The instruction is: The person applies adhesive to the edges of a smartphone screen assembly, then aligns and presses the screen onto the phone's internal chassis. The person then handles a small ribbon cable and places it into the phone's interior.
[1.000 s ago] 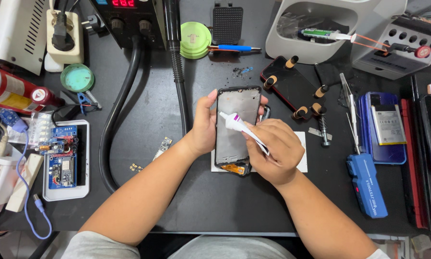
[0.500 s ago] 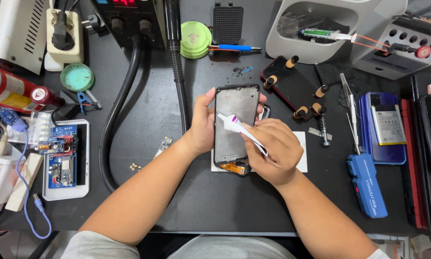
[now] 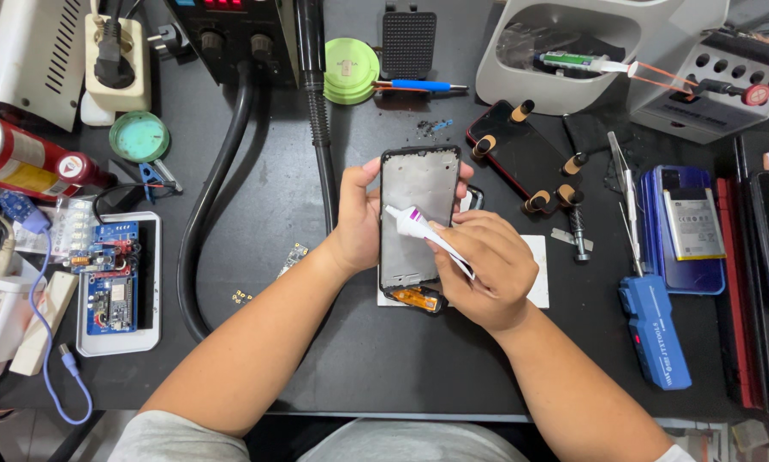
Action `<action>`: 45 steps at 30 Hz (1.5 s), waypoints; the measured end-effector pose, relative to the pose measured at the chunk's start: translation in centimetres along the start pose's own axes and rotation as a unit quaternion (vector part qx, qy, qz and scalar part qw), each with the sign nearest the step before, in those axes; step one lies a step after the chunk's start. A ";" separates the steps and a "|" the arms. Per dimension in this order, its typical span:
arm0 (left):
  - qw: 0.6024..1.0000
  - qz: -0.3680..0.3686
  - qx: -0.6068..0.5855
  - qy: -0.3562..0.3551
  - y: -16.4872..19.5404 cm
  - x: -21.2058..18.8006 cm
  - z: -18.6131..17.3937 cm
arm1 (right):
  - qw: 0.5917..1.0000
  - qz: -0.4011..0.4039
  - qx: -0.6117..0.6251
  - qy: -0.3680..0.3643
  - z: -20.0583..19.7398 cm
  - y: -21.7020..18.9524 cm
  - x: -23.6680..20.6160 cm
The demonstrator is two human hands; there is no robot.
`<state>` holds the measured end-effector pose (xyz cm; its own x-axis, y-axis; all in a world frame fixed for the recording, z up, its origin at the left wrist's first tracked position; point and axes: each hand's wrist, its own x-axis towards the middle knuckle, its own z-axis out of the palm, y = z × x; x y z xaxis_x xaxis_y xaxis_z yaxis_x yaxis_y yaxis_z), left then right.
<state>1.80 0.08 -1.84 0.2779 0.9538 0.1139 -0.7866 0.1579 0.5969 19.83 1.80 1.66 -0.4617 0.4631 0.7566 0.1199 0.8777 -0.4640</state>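
An opened phone frame (image 3: pixel 417 197) with a black rim and grey inner plate lies upright in the middle of the dark bench, an orange flex part (image 3: pixel 416 299) at its lower end. My left hand (image 3: pixel 360 224) grips its left edge, thumb on the top corner. My right hand (image 3: pixel 485 267) holds a small white glue tube (image 3: pixel 420 228), its nozzle touching the plate near the left rim. A white sheet (image 3: pixel 537 269) lies under the phone.
A thick black hose (image 3: pixel 211 197) curves down the left. A circuit board tray (image 3: pixel 115 287) sits far left. Another phone with clips (image 3: pixel 521 154), tweezers (image 3: pixel 627 197), a blue battery phone (image 3: pixel 688 227) and a blue tool (image 3: pixel 654 329) lie on the right.
The tube's nozzle has shifted very slightly along the left side of the frame. Both hands otherwise stay in place.
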 end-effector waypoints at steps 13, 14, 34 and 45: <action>1.000 0.006 0.001 0.016 0.1 0.1 0.0 | 1.000 -0.008 -0.008 -0.011 -0.1 -0.1 0.0; 1.000 0.008 0.005 0.012 0.1 0.1 -0.1 | 1.000 -0.006 -0.008 -0.012 -0.1 -0.1 0.0; 1.000 0.010 -0.030 0.001 0.3 0.2 -0.3 | 0.999 -0.016 -0.003 -0.028 -0.3 -0.1 0.1; 0.998 0.011 -0.061 -0.017 0.1 0.2 -0.7 | 0.999 -0.019 0.000 -0.030 -0.3 -0.2 0.2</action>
<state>1.43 0.47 -2.32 0.2767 0.9486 0.1539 -0.8535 0.1690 0.4929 20.02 1.79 2.05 -0.5169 0.4218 0.7449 0.1008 0.8941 -0.4363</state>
